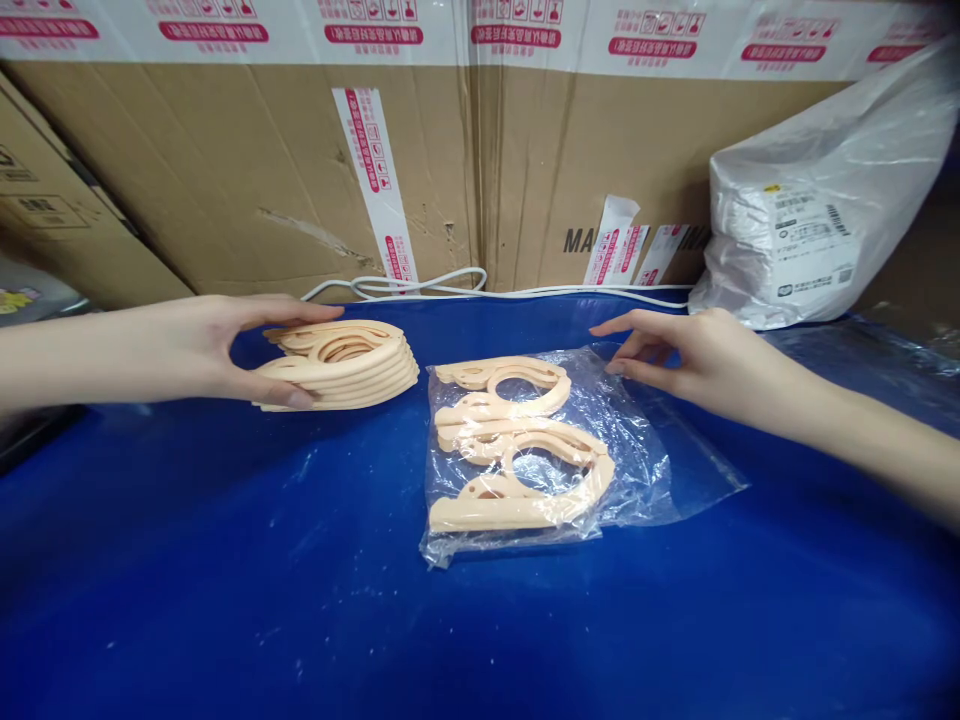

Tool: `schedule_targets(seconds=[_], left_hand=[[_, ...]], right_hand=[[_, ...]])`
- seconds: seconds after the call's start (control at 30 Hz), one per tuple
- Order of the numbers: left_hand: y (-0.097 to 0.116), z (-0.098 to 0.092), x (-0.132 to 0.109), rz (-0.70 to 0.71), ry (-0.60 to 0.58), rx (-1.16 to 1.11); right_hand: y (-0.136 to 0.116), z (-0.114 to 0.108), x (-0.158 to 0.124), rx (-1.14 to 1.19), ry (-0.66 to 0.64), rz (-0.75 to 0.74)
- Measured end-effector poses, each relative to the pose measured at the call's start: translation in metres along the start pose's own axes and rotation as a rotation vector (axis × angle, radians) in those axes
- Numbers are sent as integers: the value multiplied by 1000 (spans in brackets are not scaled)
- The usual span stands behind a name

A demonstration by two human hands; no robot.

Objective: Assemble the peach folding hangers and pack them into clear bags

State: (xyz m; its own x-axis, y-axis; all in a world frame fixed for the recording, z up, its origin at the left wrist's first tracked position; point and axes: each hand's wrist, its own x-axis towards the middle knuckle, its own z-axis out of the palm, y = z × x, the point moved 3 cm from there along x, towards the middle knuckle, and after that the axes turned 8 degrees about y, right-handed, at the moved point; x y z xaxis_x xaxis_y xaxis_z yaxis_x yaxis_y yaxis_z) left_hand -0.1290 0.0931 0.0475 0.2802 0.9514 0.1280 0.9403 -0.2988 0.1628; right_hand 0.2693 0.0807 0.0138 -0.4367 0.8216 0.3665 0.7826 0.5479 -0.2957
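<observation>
A stack of several cream plastic folding hangers (pixel 367 375) lies on the blue table, left of centre. My left hand (pixel 225 345) grips the stack's left end, fingers behind it and thumb in front. In the middle, a clear plastic bag (pixel 637 460) lies flat with folded cream hangers (pixel 525 450) inside, their round openings facing up. Just beyond the bag's upper right part is my right hand (pixel 675 350), its index finger stretched out and the other fingers loosely curled, with nothing visible between them.
Large cardboard boxes (pixel 255 160) stand along the table's back edge. A white cable (pixel 525 293) runs in front of them. At the back right sits a translucent white bag (pixel 825 200) with labelled contents. A dark object lies at the left edge.
</observation>
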Motion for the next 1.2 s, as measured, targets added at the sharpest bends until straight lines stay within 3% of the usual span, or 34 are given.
schedule_targets(seconds=[0.37, 0.5, 0.63, 0.73, 0.87, 1.03, 1.2], left_hand=[[7, -6, 0, 51, -32, -30], [2, -8, 0, 79, 38, -44], [0, -10, 3, 251, 127, -41], [21, -8, -1, 358, 190, -83], [78, 6, -18, 448, 277, -226], [130, 37, -38, 551, 314, -385], [140, 52, -44, 607, 352, -339]], right_hand=[[-3, -2, 0, -14, 10, 7], [-3, -3, 0, -22, 29, 3], [-3, -8, 0, -18, 114, 16], [-13, -14, -2, 32, 248, 8], [-39, -19, -10, 164, 298, 8], [-65, -12, -22, 520, 59, 119], [-65, 1, -23, 867, -146, 308]])
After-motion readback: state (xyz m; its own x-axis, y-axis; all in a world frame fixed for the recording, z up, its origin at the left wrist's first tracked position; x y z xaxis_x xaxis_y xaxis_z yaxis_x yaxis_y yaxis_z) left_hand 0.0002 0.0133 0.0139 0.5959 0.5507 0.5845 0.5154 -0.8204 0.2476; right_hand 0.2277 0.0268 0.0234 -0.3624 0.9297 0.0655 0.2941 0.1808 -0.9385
